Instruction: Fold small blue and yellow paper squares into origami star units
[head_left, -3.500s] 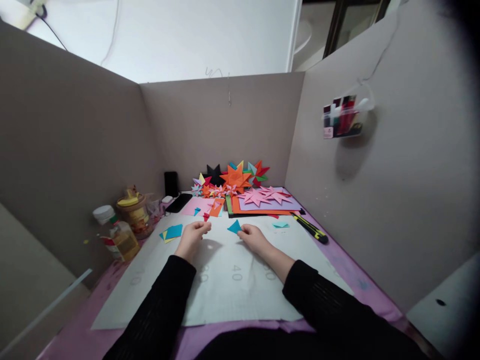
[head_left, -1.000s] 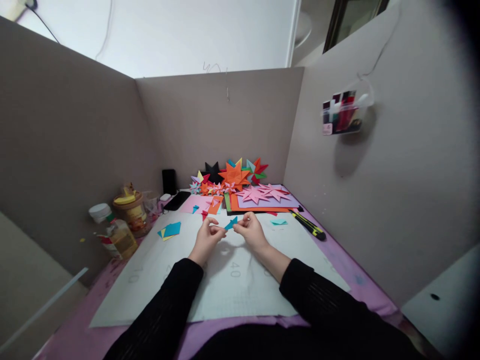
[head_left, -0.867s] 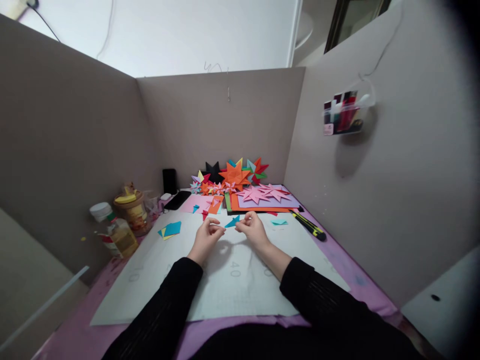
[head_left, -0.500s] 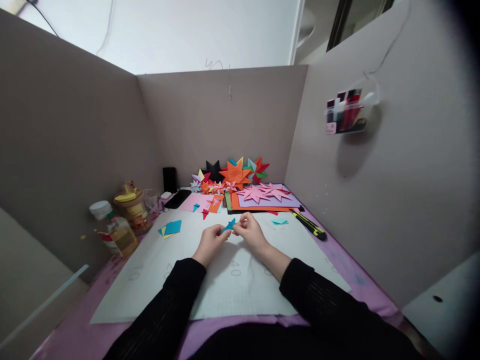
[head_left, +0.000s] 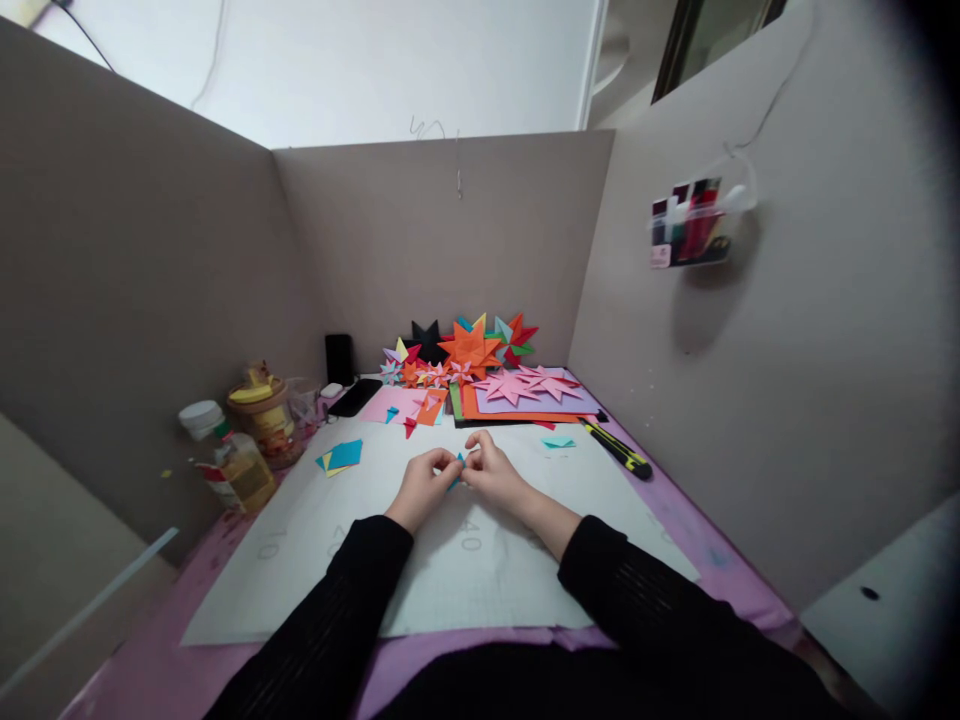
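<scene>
A small folded blue paper piece [head_left: 454, 482] is pinched between my two hands over the white sheet [head_left: 300, 560]. My left hand [head_left: 421, 486] closes on it from the left, thumb and forefinger together. From the right, my right hand [head_left: 491, 474] grips it too, its fingertips touching those of my left hand. Most of the paper is hidden by the fingers. Blue and yellow paper squares [head_left: 345, 455] lie on the sheet to the left, and a folded mint paper piece [head_left: 558, 442] lies to the right.
Paper stars [head_left: 471, 345] stand along the back panel, with pink stars [head_left: 510, 386] on stacked coloured paper. A yellow-black cutter [head_left: 619, 450] lies at the right edge. Bottle [head_left: 244, 470], tub [head_left: 262, 415] and phone [head_left: 355, 398] are at the left. A pouch [head_left: 694, 225] hangs on the right panel.
The blue paper has come lower and turned, and is now more covered by fingers. My right hand has moved slightly left and down, up against my left hand.
</scene>
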